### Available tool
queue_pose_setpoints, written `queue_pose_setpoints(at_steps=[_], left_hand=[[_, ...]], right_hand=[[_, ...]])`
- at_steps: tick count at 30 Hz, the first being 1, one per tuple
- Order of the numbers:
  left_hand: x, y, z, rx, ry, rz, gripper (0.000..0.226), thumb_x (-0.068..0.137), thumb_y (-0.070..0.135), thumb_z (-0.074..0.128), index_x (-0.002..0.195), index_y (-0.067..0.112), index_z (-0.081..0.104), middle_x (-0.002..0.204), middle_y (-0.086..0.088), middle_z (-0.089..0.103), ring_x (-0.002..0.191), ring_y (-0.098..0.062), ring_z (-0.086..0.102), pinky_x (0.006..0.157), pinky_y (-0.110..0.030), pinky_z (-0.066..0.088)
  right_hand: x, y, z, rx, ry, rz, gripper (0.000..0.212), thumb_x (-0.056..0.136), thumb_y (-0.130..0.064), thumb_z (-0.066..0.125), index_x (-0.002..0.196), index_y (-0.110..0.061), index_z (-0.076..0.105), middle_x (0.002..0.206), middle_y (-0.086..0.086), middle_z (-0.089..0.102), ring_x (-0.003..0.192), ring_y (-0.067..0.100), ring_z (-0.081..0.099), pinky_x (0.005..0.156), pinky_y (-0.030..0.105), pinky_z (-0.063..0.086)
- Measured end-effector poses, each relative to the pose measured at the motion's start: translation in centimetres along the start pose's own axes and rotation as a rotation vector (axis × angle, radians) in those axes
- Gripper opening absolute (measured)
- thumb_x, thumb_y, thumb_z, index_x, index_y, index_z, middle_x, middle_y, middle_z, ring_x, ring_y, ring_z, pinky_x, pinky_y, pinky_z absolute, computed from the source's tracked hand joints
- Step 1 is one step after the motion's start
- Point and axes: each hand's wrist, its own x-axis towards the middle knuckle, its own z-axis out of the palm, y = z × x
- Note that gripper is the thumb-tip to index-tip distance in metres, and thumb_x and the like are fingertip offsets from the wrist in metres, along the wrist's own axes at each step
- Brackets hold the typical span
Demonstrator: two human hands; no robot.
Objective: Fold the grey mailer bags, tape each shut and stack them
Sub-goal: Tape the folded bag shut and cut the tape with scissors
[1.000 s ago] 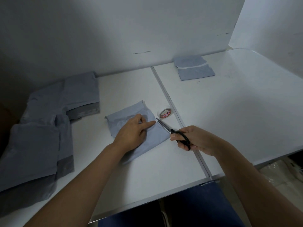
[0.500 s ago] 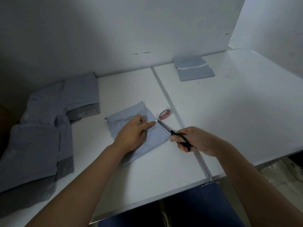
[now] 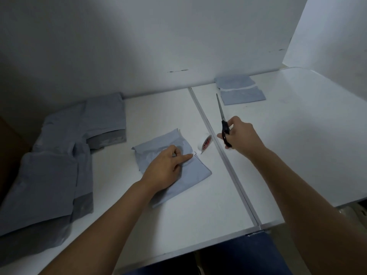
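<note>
A folded grey mailer bag [image 3: 195, 171] lies on the white table [image 3: 178, 215] near the middle seam. My left hand [image 3: 165, 167] presses down on it, index finger stretched to the taped fold at its right edge. A roll of tape [image 3: 206, 144] stands just right of the bag. My right hand [image 3: 241, 135] grips black-handled scissors [image 3: 223, 120], lifted off the bag with the blades closed and pointing away toward the back. A stack of folded, taped bags [image 3: 239, 91] sits at the back by the wall.
Several unfolded grey mailer bags [image 3: 59, 155] are spread over the table's left side. A metal seam [image 3: 224, 159] runs from back to front between the two table halves. A white wall stands close behind. The table's front edge is near my body.
My right hand has pulled the scissors away from the bag's edge, up and to the right, swinging the blades to point at the back. My left hand stays pressed on the bag.
</note>
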Motion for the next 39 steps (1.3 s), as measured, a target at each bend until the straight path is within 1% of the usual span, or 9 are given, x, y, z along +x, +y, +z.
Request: queue_pose_setpoints(at_steps=[3, 7, 13, 16, 21, 26, 30, 33, 39], left_hand=[[0.0, 0.1, 0.0, 0.010, 0.004, 0.003, 0.044, 0.091, 0.013, 0.046, 0.130, 0.025, 0.062, 0.101, -0.005, 0.053, 0.085, -0.021, 0.053, 0.066, -0.028, 0.040], [0.0, 0.0, 0.0, 0.018, -0.004, 0.013, 0.044, 0.094, 0.009, 0.052, 0.133, 0.029, 0.059, 0.103, -0.005, 0.053, 0.087, -0.019, 0.051, 0.067, -0.026, 0.039], [0.0, 0.1, -0.1, 0.016, -0.009, 0.019, 0.044, 0.092, 0.010, 0.050, 0.132, 0.027, 0.059, 0.100, -0.006, 0.053, 0.085, -0.021, 0.052, 0.066, -0.034, 0.047], [-0.1, 0.1, -0.1, 0.019, -0.011, 0.012, 0.044, 0.092, 0.015, 0.045, 0.132, 0.027, 0.060, 0.100, -0.005, 0.053, 0.085, -0.020, 0.053, 0.065, -0.037, 0.049], [0.0, 0.2, -0.3, 0.027, -0.021, 0.006, 0.044, 0.094, 0.013, 0.047, 0.134, 0.028, 0.058, 0.102, -0.004, 0.051, 0.088, -0.020, 0.052, 0.068, -0.036, 0.048], [-0.1, 0.4, -0.3, 0.032, -0.017, 0.003, 0.043, 0.096, 0.012, 0.049, 0.135, 0.028, 0.057, 0.106, -0.006, 0.052, 0.091, -0.022, 0.052, 0.072, -0.035, 0.048], [-0.1, 0.3, -0.2, 0.034, -0.012, 0.010, 0.042, 0.096, 0.013, 0.048, 0.134, 0.028, 0.058, 0.104, -0.006, 0.052, 0.089, -0.022, 0.052, 0.070, -0.036, 0.048], [-0.1, 0.4, -0.3, 0.040, 0.000, 0.021, 0.042, 0.095, 0.010, 0.050, 0.133, 0.027, 0.060, 0.099, -0.006, 0.051, 0.084, -0.021, 0.050, 0.067, -0.035, 0.047], [-0.2, 0.6, -0.9, 0.034, 0.002, 0.027, 0.046, 0.089, 0.009, 0.046, 0.133, 0.018, 0.060, 0.104, -0.007, 0.057, 0.091, -0.026, 0.055, 0.075, -0.036, 0.049]], right_hand=[[1.9, 0.4, 0.6, -0.325, 0.052, -0.003, 0.028, 0.091, -0.032, 0.063, 0.097, -0.006, 0.056, 0.083, 0.013, 0.065, 0.072, 0.029, 0.065, 0.065, 0.037, 0.055], [3.1, -0.7, 1.2, -0.663, 0.009, -0.015, 0.021, 0.089, -0.029, 0.059, 0.080, -0.011, 0.057, 0.066, 0.002, 0.046, 0.065, 0.025, 0.052, 0.057, 0.025, 0.036], [4.9, -1.2, 3.1, -0.537, -0.105, -0.037, 0.026, 0.091, -0.027, 0.061, 0.091, -0.008, 0.044, 0.087, 0.009, 0.047, 0.074, 0.028, 0.050, 0.057, 0.029, 0.036], [5.8, -1.8, 3.3, -0.465, -0.173, -0.049, 0.028, 0.086, -0.024, 0.067, 0.095, -0.005, 0.048, 0.085, 0.011, 0.052, 0.071, 0.032, 0.060, 0.055, 0.032, 0.045], [6.8, -3.0, 3.5, -0.676, -0.205, -0.096, 0.024, 0.083, -0.032, 0.069, 0.083, -0.011, 0.057, 0.073, 0.003, 0.053, 0.073, 0.023, 0.054, 0.052, 0.024, 0.035], [6.2, -2.6, 3.4, -0.433, -0.149, -0.071, 0.027, 0.097, -0.024, 0.044, 0.105, -0.012, 0.067, 0.106, 0.009, 0.065, 0.090, 0.026, 0.059, 0.071, 0.031, 0.045], [2.7, -2.4, 2.9, -0.131, -0.255, -0.047, 0.049, 0.085, -0.066, 0.051, 0.114, -0.028, 0.059, 0.106, 0.004, 0.056, 0.088, 0.019, 0.062, 0.077, 0.035, 0.054], [0.9, -2.8, 3.2, -0.046, -0.361, -0.045, 0.028, 0.081, -0.046, 0.071, 0.097, -0.023, 0.065, 0.085, -0.002, 0.066, 0.068, 0.002, 0.063, 0.069, 0.025, 0.055], [1.5, -2.6, 4.4, 0.159, -0.017, -0.054, 0.011, 0.083, -0.008, 0.066, 0.092, -0.013, 0.063, 0.092, -0.002, 0.063, 0.085, 0.013, 0.057, 0.057, 0.006, 0.037]])
